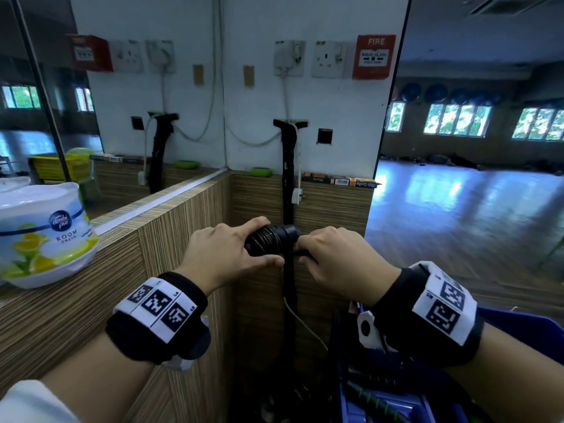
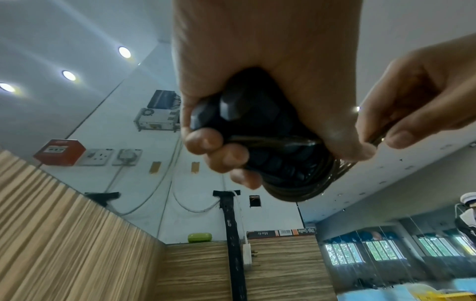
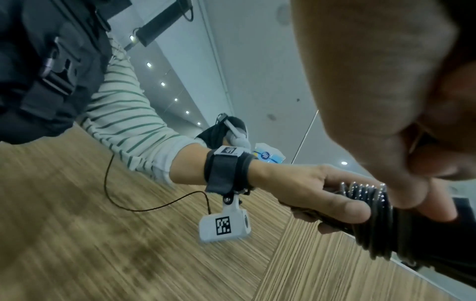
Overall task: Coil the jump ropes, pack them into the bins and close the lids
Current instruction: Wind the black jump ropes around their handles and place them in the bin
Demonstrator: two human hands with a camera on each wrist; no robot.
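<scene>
My left hand (image 1: 225, 254) gripped the jump rope (image 1: 268, 239) handles, cord wound round them, in front of the wood-panel wall (image 1: 329, 209). My right hand (image 1: 338, 257), just beside, pinched the cord's loose end.

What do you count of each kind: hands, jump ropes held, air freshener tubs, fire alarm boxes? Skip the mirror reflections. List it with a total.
Hands: 2, the left hand and the right hand
Jump rope, held by both: 1
Air freshener tub: 1
Fire alarm box: 1
Total: 5
</scene>
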